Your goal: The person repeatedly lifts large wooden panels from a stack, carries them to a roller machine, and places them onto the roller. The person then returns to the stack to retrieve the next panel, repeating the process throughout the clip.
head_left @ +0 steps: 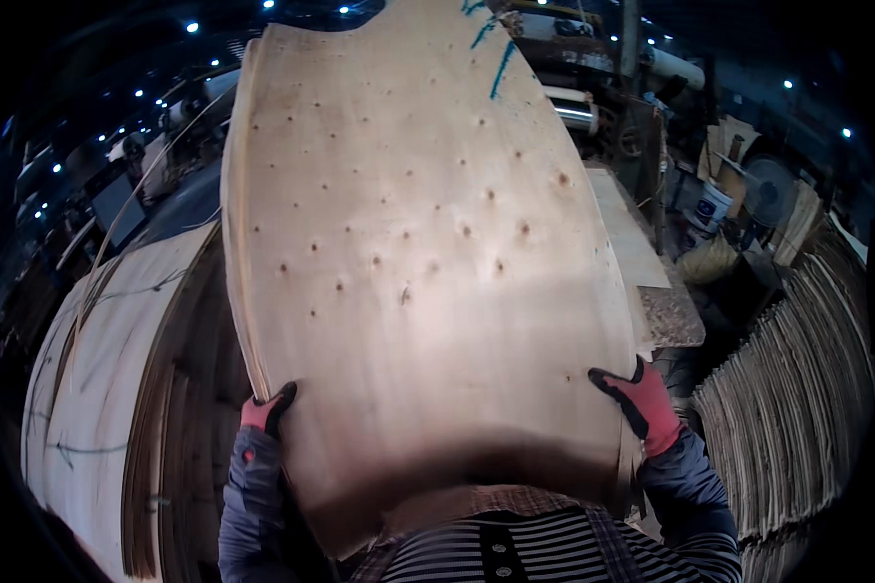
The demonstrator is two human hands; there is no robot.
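Observation:
Before me is a large, pale sheet of wood veneer dotted with small dark knots, with blue marks near its far right edge. Several thin layers show along its left side, so I seem to hold a small stack. My left hand, in a red glove with black fingertips, grips the left edge, thumb on top. My right hand, gloved alike, grips the right edge with its thumb on the upper face. The other fingers of both hands are hidden beneath. The near end curves down against my body.
A tall stack of veneer stands at left, and a stack of rough-edged sheets at right. Behind the sheet's right side is a worn table. Farther off are a white bucket, a round fan and machine rollers.

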